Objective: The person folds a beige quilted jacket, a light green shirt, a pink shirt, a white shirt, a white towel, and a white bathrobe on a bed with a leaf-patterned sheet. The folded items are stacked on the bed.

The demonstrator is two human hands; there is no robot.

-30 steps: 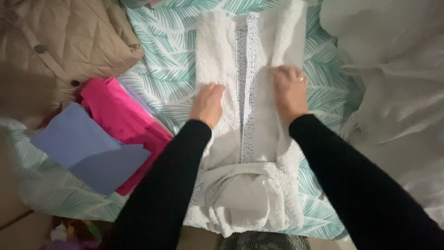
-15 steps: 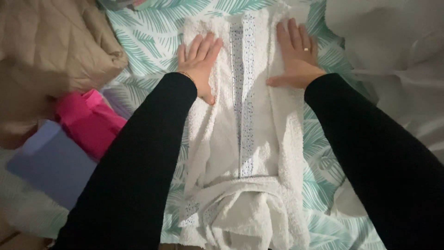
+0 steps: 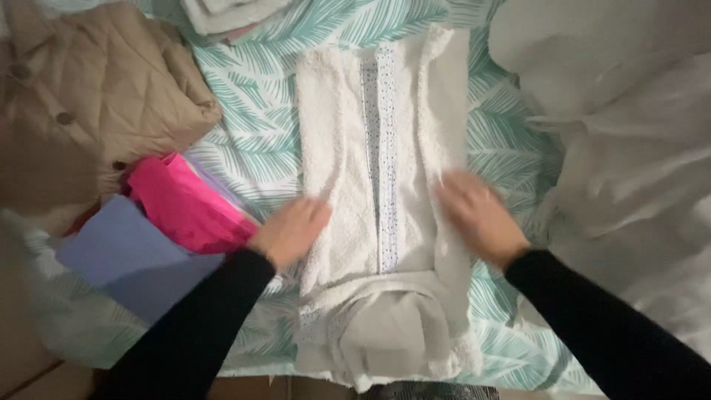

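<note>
White terry towel (image 3: 385, 185) under left hand (image 3: 290, 232), right hand (image 3: 480, 218); pink cloth (image 3: 189, 207) beside

Nubby matt terry cloth robe (image 3: 337, 170); smooth cotton bedsheet (image 3: 255, 111).

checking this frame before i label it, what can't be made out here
Head view only:
- Left hand and right hand: motion-blurred, so finger pose and grip on the white towel are unclear.
- Towel's near end: bunched, folds hide its layers.
- Folded white cloth: cut off by the top edge.
- Beige jacket: cut off at left.
- Blue cloth: partly under the pink cloth.
</note>
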